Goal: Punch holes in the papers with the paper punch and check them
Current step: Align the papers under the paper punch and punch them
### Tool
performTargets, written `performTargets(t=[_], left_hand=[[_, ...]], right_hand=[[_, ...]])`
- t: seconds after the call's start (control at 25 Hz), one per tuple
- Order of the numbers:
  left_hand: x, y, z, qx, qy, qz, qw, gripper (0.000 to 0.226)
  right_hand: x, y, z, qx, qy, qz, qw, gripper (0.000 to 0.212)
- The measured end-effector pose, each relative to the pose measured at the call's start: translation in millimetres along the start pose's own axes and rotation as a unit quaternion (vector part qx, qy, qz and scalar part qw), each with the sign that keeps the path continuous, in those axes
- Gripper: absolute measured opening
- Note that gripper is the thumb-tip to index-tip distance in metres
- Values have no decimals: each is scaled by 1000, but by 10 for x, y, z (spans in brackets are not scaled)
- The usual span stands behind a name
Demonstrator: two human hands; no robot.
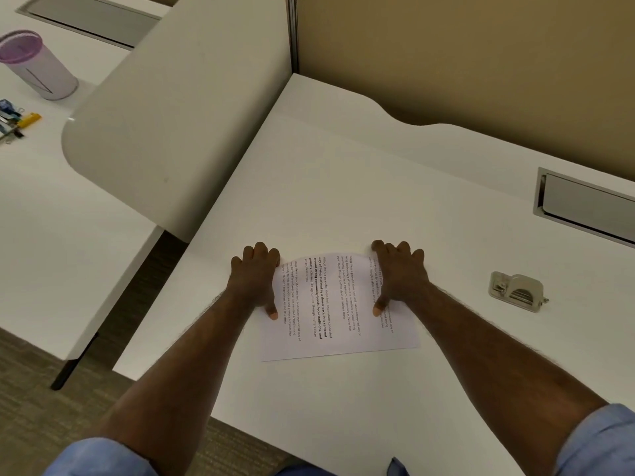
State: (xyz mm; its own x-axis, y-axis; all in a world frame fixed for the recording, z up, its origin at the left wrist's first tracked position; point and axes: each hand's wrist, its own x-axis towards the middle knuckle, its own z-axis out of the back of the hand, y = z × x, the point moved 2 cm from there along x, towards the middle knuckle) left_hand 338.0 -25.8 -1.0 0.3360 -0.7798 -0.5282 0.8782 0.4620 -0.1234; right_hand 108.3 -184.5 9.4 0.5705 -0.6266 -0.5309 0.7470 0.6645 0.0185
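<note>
A printed white paper (338,310) lies on the white desk (343,187), its text running sideways to me. My left hand (256,278) grips the paper's far left corner, thumb on top and fingers curled over the far edge. My right hand (400,271) grips the far right corner the same way. The far edge looks slightly lifted between them. A small metal paper punch (517,291) sits on the desk to the right of my right hand, apart from the paper.
A grey cable tray (587,207) is set into the desk at the far right. A tan partition (464,56) backs the desk. A curved white divider (178,108) separates a neighbouring desk holding a purple-lidded cup (37,65) and small clips (17,121).
</note>
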Motion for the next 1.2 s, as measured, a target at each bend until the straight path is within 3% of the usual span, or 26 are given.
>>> performTargets(t=[0.28,0.44,0.56,0.68,0.76,0.84,1.0,1.2], left_hand=[[8,4,-19,-12,-4,21,1000,102],[8,7,-10,-9,2,24,1000,104],[-2,12,-14,-4,-1,23,1000,104],[-5,14,-15,-7,-2,22,1000,104],[-6,10,-19,-1,-10,20,1000,104],[-6,12,-24,8,-13,18,1000,104],[-12,24,-17,19,-14,7,1000,110],[-77,82,-97,-9,-6,-9,1000,133]], right_hand=[[-111,-131,-155,157,-8,-44,987,152],[-174,-174,-231,300,-43,-43,952,154],[-261,-236,-328,448,-122,-101,880,128],[-351,-331,-449,548,-144,-183,804,71],[-382,-403,-535,569,-100,-198,791,31],[-411,-443,-603,583,-55,-193,787,8],[-446,-464,-667,613,-53,-183,767,8],[-470,-501,-750,665,-42,-181,723,5]])
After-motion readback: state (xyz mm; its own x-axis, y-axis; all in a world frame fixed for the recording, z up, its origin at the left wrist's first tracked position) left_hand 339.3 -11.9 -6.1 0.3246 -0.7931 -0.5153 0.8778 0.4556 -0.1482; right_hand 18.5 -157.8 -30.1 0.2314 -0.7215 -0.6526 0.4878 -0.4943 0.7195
